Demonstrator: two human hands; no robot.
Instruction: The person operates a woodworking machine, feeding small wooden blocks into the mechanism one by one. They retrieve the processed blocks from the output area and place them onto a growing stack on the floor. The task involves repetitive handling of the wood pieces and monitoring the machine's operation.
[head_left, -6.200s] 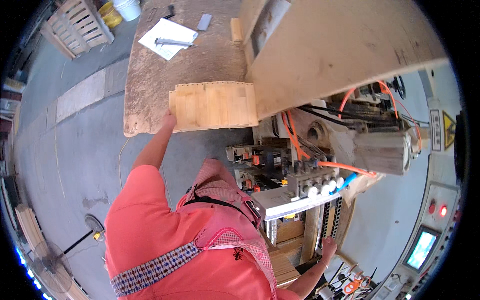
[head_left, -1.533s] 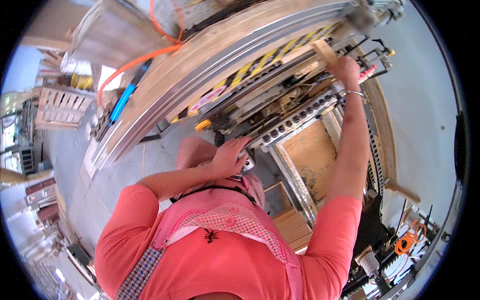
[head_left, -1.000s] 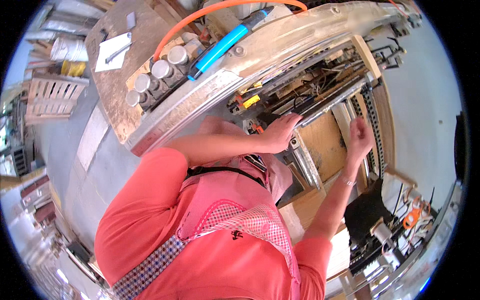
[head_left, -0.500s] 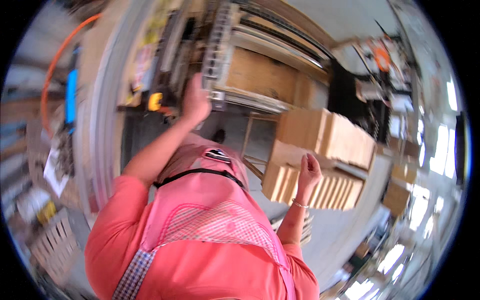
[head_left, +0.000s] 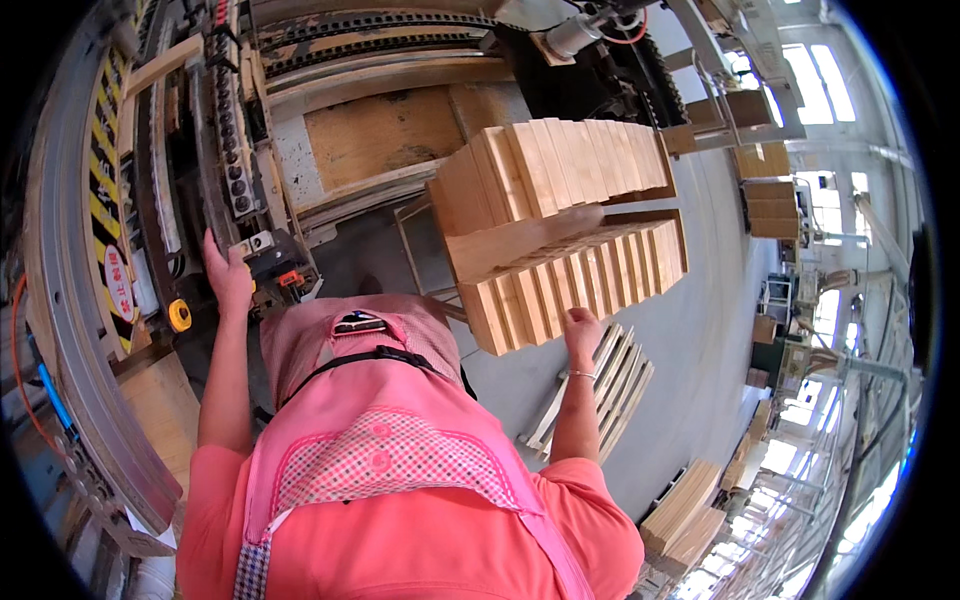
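My left hand point(head_left: 231, 280) lies against the near end of a woodworking machine, beside a dark metal rail point(head_left: 205, 140) and a small metal block point(head_left: 258, 243). Its fingers are stretched out, and I see nothing held in them. Closer to me, my right hand point(head_left: 581, 328) is closed with curled fingers at the near side of a stack of wooden boards point(head_left: 575, 285). No object shows in it; whether it touches the boards I cannot tell. A second, taller stack of wooden boards point(head_left: 560, 165) stands just behind, on the same wooden base.
A yellow knob point(head_left: 180, 315) and an orange-red part point(head_left: 289, 279) stick out by my left hand. Roller chains point(head_left: 370, 35) cross the machine's far side. A slatted pallet point(head_left: 600, 385) lies on the floor point(head_left: 690, 360) at right. Further boards point(head_left: 680, 510) are stacked behind it.
My view has swung right, so the machine and board stacks sit further left. My left hand stays at the machine's end. My right hand has gone from above the boards to their near side.
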